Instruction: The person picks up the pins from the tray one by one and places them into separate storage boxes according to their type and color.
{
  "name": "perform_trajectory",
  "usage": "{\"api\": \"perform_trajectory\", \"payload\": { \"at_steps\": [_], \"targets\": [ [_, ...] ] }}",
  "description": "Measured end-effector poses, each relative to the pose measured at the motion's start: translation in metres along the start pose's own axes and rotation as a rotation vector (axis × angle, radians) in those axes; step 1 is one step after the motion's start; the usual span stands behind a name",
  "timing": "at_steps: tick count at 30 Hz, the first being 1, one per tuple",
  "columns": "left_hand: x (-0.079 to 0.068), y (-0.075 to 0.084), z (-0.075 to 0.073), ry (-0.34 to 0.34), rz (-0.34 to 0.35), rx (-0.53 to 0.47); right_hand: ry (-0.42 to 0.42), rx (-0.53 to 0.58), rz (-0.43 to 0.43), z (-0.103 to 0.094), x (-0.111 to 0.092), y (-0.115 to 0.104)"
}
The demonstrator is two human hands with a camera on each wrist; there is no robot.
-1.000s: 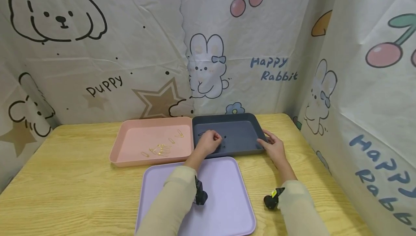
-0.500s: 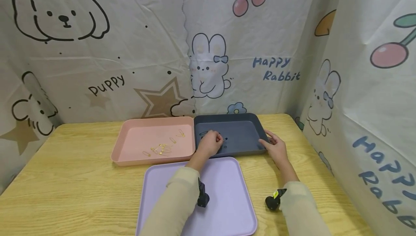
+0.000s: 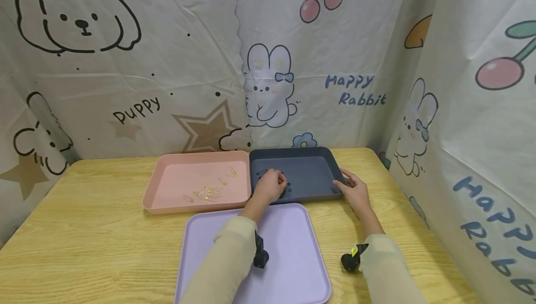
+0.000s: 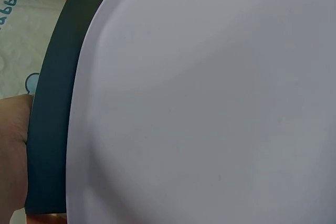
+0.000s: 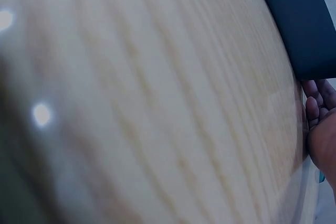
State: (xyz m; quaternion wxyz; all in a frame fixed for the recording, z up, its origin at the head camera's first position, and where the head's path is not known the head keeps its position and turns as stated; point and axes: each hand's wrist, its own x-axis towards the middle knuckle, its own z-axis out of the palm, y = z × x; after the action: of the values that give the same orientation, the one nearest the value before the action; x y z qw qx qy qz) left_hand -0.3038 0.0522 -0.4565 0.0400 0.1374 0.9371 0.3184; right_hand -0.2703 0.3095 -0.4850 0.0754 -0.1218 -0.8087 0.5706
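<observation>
My left hand [image 3: 269, 186] reaches into the dark blue-grey tray [image 3: 310, 169], thumb and forefinger brought together low over its floor. They seem to pinch a black safety pin, now hidden by the fingers. Other small black safety pins [image 3: 262, 172] lie around that hand, partly covered by it. At the tray's right end, my right hand [image 3: 356, 191] grips the wall, thumb at the rim and fingers outside. In the left wrist view, the hand [image 4: 13, 150] shows only behind the tray wall; in the right wrist view, curled fingers [image 5: 313, 109] sit by the tray corner.
A pink tray [image 3: 176, 173] adjoins the dark one on the left, with several gold safety pins [image 3: 207, 192] in it. Nearer lies a flat lilac tray [image 3: 289, 248], under the left forearm. The wooden table [image 3: 104, 248] is bounded by printed cloth [image 3: 201, 62] behind and at the sides.
A black pin end that stuck out beyond my left fingertips half a second ago is no longer seen there. The left hand has barely shifted; the right hand keeps its grip.
</observation>
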Motion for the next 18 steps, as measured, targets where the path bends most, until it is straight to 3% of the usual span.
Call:
{"api": "perform_trajectory", "payload": {
  "at_steps": [13, 18],
  "targets": [
    [-0.0005, -0.0003, -0.002, 0.02, 0.007, -0.078, 0.006, 0.007, 0.0, 0.0013, 0.0015, 0.0034],
    [0.0009, 0.0029, -0.0058, -0.004, 0.019, -0.125, 0.009, 0.003, -0.006, 0.0002, 0.0031, 0.0022]
  ]
}}
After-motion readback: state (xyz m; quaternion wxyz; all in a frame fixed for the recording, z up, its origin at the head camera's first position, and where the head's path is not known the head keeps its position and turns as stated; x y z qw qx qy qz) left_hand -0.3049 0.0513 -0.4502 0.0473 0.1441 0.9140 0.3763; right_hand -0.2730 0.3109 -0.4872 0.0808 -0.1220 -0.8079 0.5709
